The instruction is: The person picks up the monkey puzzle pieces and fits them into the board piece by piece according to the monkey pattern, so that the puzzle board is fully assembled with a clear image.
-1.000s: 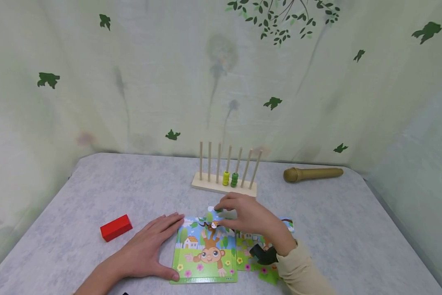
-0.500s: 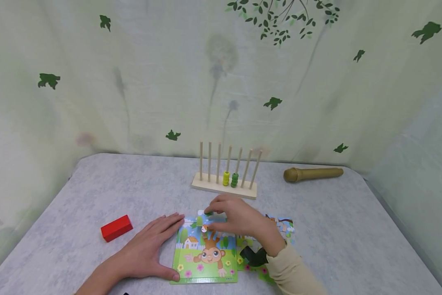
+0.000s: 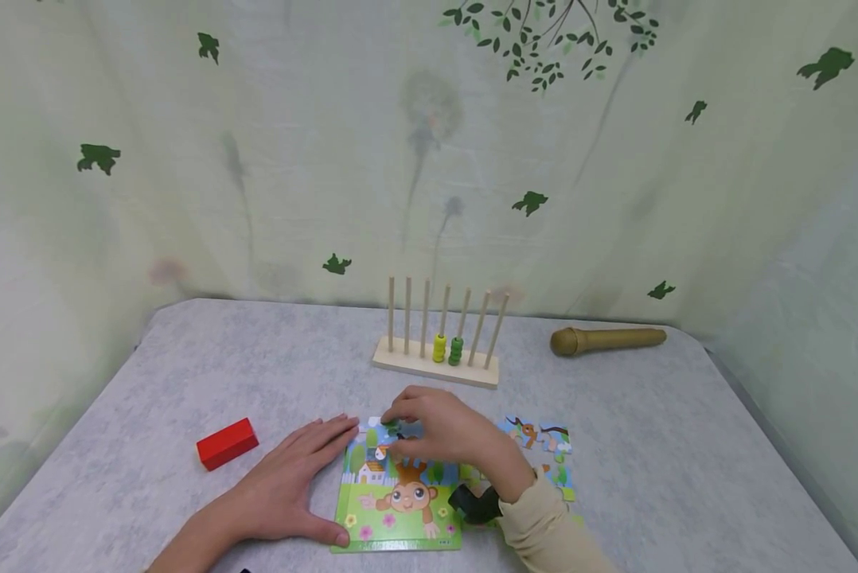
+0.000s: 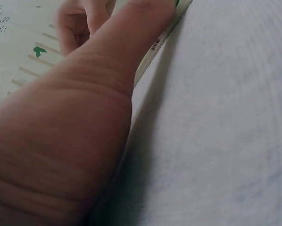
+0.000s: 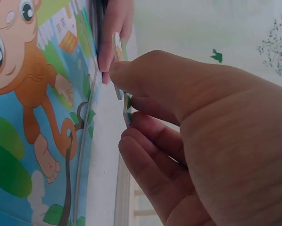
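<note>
My left hand [image 3: 293,477] lies along the left side of a monkey picture puzzle board [image 3: 400,525], fingers extended and thumb at its lower left corner. Over the board's upper part, my right hand [image 3: 439,426] pinches a puzzle piece [image 3: 373,436] showing a tree, sky and part of a house. Seen from the right wrist, the jigsaw piece [image 5: 118,54] stands on edge between thumb and fingers, beyond the printed monkey. The left wrist view is mostly forearm [image 4: 79,127], with the board's edge at the top.
Joined puzzle pieces [image 3: 554,438] lie right of the board, partly behind the right arm. A wooden peg stand [image 3: 415,364] with yellow and green beads stands behind. A red block [image 3: 227,443] lies at left, a brown toy microphone [image 3: 608,340] at the back right.
My right hand has moved left and a little nearer across the board with the puzzle piece, uncovering more of the pieces at right. The left hand stays in place.
</note>
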`<move>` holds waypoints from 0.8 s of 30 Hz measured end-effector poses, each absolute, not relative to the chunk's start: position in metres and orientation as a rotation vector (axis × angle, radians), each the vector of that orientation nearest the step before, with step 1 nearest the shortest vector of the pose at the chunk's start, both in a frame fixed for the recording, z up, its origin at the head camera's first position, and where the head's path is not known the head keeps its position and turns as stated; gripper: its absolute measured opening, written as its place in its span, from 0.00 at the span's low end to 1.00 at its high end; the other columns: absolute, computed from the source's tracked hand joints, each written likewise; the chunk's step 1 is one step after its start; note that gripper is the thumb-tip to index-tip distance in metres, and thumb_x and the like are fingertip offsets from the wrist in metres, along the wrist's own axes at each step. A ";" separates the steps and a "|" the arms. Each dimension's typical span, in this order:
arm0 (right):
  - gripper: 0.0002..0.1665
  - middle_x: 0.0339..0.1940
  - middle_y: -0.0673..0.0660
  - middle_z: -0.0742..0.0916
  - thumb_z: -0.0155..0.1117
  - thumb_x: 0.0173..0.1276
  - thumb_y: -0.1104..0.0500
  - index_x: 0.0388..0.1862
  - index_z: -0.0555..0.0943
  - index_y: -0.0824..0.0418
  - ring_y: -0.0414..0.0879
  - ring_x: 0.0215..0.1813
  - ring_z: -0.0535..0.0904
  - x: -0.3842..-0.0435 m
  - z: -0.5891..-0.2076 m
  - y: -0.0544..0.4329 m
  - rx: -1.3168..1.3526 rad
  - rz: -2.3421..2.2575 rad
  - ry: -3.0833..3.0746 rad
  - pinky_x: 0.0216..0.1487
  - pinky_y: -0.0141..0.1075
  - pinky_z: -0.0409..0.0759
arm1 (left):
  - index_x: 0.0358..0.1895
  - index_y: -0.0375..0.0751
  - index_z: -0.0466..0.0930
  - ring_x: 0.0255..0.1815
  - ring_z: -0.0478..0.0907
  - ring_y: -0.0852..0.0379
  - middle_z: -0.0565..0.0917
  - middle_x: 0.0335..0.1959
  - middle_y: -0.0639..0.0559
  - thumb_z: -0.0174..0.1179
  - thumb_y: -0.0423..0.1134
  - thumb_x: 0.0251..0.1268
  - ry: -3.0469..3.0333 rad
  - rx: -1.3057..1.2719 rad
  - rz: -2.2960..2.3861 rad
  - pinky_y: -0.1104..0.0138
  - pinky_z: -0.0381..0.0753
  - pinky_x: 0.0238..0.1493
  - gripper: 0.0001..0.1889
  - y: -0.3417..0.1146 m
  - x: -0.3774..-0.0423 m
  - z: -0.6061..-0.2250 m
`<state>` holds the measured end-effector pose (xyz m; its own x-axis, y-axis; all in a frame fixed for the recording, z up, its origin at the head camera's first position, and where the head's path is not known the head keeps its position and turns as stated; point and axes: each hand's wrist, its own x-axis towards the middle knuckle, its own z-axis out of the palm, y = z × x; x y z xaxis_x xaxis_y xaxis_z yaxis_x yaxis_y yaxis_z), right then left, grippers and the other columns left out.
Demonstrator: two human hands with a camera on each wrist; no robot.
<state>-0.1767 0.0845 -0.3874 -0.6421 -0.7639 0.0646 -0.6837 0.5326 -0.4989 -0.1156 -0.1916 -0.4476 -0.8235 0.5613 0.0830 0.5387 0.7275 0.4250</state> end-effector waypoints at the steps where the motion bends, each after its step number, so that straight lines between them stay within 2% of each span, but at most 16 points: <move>1: 0.19 0.54 0.50 0.86 0.72 0.70 0.52 0.58 0.87 0.55 0.43 0.50 0.84 -0.177 -0.389 0.084 -1.239 -0.730 2.611 0.52 0.30 0.81 | 0.81 0.51 0.62 0.80 0.59 0.48 0.60 0.82 0.57 0.62 0.86 0.40 2.873 0.915 0.683 0.38 0.65 0.73 0.64 -0.192 -0.116 -0.448; 7: 0.19 0.53 0.48 0.86 0.71 0.71 0.51 0.58 0.87 0.53 0.38 0.49 0.82 -0.176 -0.396 0.081 -1.221 -0.674 2.620 0.50 0.25 0.79 | 0.80 0.51 0.63 0.80 0.59 0.48 0.61 0.82 0.57 0.61 0.86 0.40 2.882 0.922 0.673 0.39 0.65 0.74 0.64 -0.192 -0.115 -0.448; 24: 0.18 0.52 0.47 0.86 0.71 0.71 0.49 0.56 0.88 0.53 0.34 0.47 0.80 -0.172 -0.404 0.071 -1.250 -0.604 2.643 0.49 0.23 0.77 | 0.81 0.51 0.62 0.81 0.59 0.49 0.60 0.82 0.58 0.62 0.85 0.41 2.877 0.935 0.675 0.40 0.63 0.74 0.64 -0.192 -0.116 -0.449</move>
